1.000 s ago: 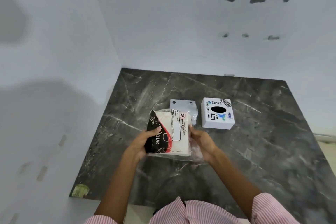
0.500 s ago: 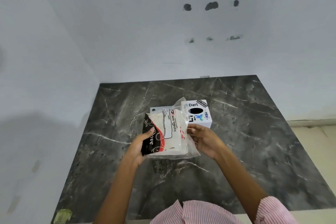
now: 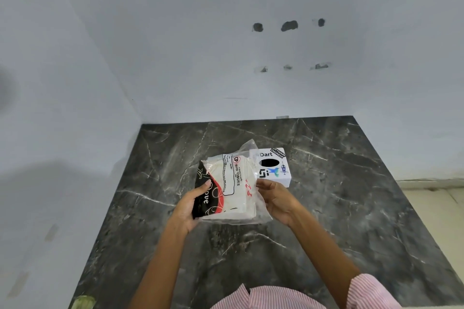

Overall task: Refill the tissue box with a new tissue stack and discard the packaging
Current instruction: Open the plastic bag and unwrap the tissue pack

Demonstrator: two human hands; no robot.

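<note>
I hold a tissue pack (image 3: 229, 187) in clear plastic wrap above the dark marble counter (image 3: 326, 221); its left end is printed black and red, and a white label reads "BIG TISUES". My left hand (image 3: 189, 206) grips that printed left end. My right hand (image 3: 275, 199) holds the loose clear plastic at the pack's right end. The white tissue box (image 3: 275, 167), with stickers and a black oval opening on top, stands on the counter just behind and to the right of the pack.
White walls close the counter in at the back and on the left. The counter's right edge drops to a pale floor (image 3: 437, 198). A greenish scrap (image 3: 82, 301) lies at the counter's near left corner.
The camera view shifted, so the counter sits more to the right. The pack has risen and tilted, and now overlaps the box's left side and hides the white plate seen behind it before.
</note>
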